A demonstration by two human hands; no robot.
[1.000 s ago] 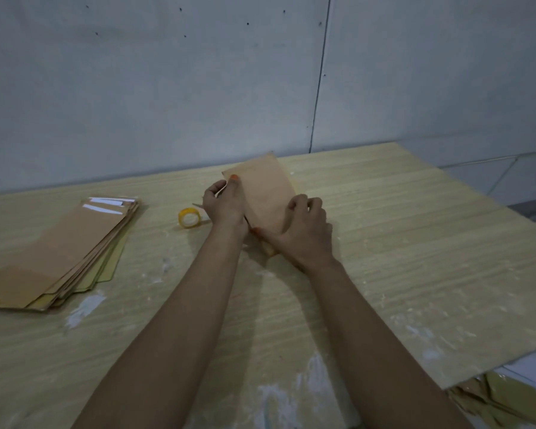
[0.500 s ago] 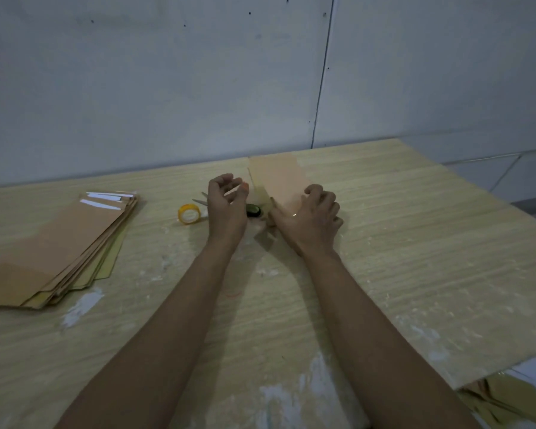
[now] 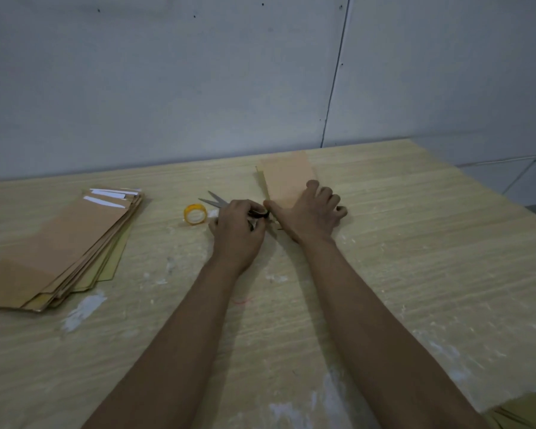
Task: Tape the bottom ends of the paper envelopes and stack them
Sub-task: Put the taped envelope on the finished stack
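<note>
A pale wood-grain table (image 3: 415, 258), streaked with white chalky smears, is seen against a flat grey panelled wall (image 3: 198, 88). One brown paper envelope (image 3: 287, 181), a long flat rectangle with a matte surface, is laid at 12 o'clock from the hands, its near end covered by the right hand (image 3: 310, 215). That hand is pressed palm-down on the paper, with the fingers bent at the knuckles and spread narrowly; nothing is seen gripped in them. The left hand (image 3: 239, 230) is curled round the dark handles of a pair of scissors (image 3: 217, 201), whose two thin metal blades are seen parted slightly and pointing toward 10 o'clock. Just beside the blades, at 9 o'clock from the left hand, a small ring-shaped roll of yellowish glossy tape (image 3: 195, 214) is set on the table, tilted so its hole shows. Well apart at 9 o'clock, a fanned stack of envelopes (image 3: 62, 249) is recorded: brown and yellow-green sheets, flat, with white strips along the far ends. More yellowish paper (image 3: 526, 413) is partly visible below the table edge at 4 o'clock.
</note>
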